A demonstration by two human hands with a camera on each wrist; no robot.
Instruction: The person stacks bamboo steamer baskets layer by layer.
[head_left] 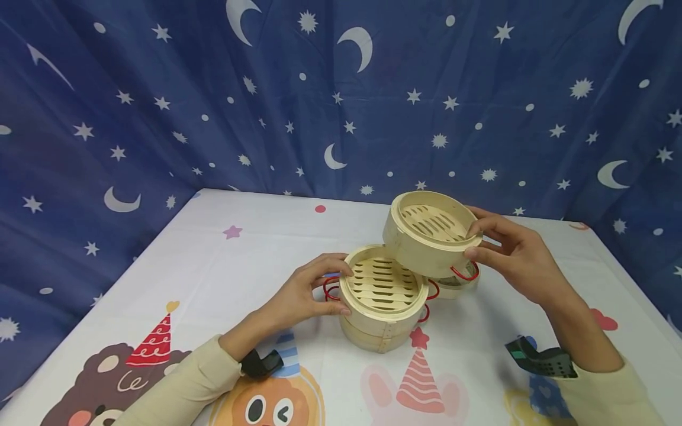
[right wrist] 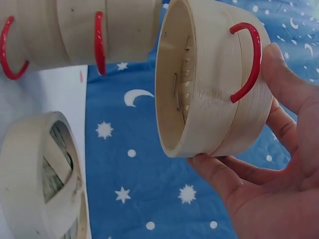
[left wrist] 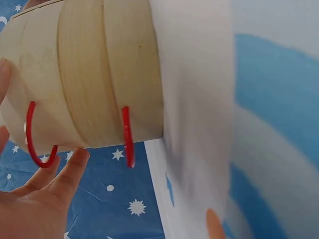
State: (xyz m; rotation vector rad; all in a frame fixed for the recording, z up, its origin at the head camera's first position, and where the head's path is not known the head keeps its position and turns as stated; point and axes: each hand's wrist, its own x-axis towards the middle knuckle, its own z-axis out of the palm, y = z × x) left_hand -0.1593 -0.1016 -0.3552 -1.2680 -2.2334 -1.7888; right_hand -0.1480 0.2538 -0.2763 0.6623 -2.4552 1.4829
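Observation:
My right hand (head_left: 514, 254) grips a round bamboo steamer basket (head_left: 426, 257) by its right side, thumb at the near edge and fingers behind. The basket is raised and tilted, its slotted base showing inside and a red handle (right wrist: 255, 64) on its wall. Below and to the left stands a stack of two bamboo steamer baskets (head_left: 380, 325), with red handles (left wrist: 128, 137) on its sides. My left hand (head_left: 306, 287) holds the upper tier of this stack at its left, fingers on the rim and thumb at the near wall. The raised basket overlaps the stack's far right rim in the head view.
Behind the stack, partly hidden by the raised basket, lies another round bamboo piece (right wrist: 22, 174) with a woven-looking inside. A white tablecloth (head_left: 266, 236) with cartoon prints covers the table. A blue curtain (head_left: 277, 136) with moons and stars hangs along its far edge.

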